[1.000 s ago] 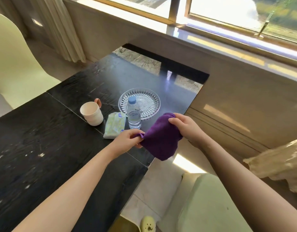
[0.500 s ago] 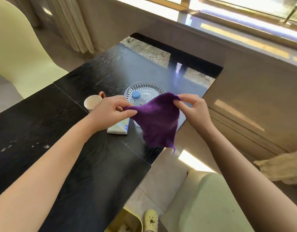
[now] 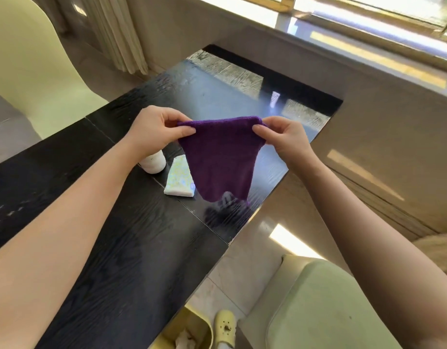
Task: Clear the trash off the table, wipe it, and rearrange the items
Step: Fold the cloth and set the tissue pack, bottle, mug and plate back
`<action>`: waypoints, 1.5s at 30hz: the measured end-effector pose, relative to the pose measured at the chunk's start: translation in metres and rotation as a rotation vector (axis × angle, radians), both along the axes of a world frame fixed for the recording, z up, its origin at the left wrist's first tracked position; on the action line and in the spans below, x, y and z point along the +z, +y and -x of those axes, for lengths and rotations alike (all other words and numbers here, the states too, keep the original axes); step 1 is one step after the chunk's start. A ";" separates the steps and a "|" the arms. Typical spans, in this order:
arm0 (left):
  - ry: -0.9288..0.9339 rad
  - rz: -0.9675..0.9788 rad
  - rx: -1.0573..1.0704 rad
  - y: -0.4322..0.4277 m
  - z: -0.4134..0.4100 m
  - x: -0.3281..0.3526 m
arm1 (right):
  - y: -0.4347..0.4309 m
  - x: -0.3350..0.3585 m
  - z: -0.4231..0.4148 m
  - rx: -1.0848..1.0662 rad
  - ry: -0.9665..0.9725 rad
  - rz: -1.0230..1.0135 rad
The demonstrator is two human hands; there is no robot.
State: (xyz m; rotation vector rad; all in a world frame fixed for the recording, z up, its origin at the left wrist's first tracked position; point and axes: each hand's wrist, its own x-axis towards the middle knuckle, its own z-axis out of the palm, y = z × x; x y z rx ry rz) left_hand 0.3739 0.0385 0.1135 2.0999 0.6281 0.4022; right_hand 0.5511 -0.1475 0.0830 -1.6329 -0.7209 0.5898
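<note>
One black table (image 3: 131,248) filled the middle of the view, long and wood-grained, its far end glossy below the window sill (image 3: 368,46). Pale yellow chair (image 3: 28,71) stood at the table's left side. Light green seat (image 3: 318,311) sat at lower right, just off the table's right edge. Curtain (image 3: 116,34) hung at the back left.

Purple cloth (image 3: 219,159) was held up in the air over the table's right half. Its top edge was stretched level between both hands and the rest hung down to a narrow end near the tabletop. Whether that end touched the surface could not be told. Left hand (image 3: 154,129) pinched the cloth's top left corner between thumb and curled fingers. Right hand (image 3: 285,139) pinched the top right corner the same way.

Yellow bin (image 3: 199,331) sat on the floor by the table's near right edge, with crumpled white stuff inside. Tissue pack (image 3: 179,180) lay flat on the table, just left of the hanging cloth. White cup (image 3: 154,163) stood beside the pack, partly hidden under the left wrist. Yellow clog (image 3: 225,326) showed next to the bin.
</note>
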 end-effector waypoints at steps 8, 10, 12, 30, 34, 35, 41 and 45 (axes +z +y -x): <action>0.102 0.132 -0.051 -0.058 0.040 -0.058 | -0.055 -0.047 0.011 0.114 -0.063 0.179; 0.205 0.149 -0.058 -0.075 0.056 -0.096 | -0.073 -0.074 0.022 0.175 -0.013 0.261; 0.300 0.187 -0.077 -0.091 0.070 -0.130 | -0.089 -0.105 0.030 0.231 0.063 0.351; 0.489 0.165 0.248 -0.059 0.007 -0.232 | 0.018 -0.204 0.013 0.154 -0.442 0.875; 0.681 -0.045 0.031 -0.087 0.014 -0.253 | 0.015 -0.220 0.030 0.387 -0.723 0.922; 0.703 -0.105 0.012 -0.091 0.015 -0.259 | 0.015 -0.224 0.031 0.387 -0.758 0.925; 0.679 -0.205 0.022 -0.093 0.008 -0.257 | 0.027 -0.225 0.017 0.433 -0.832 0.956; 0.490 -0.146 0.401 -0.063 0.002 -0.233 | 0.047 -0.207 0.001 0.375 -0.651 0.871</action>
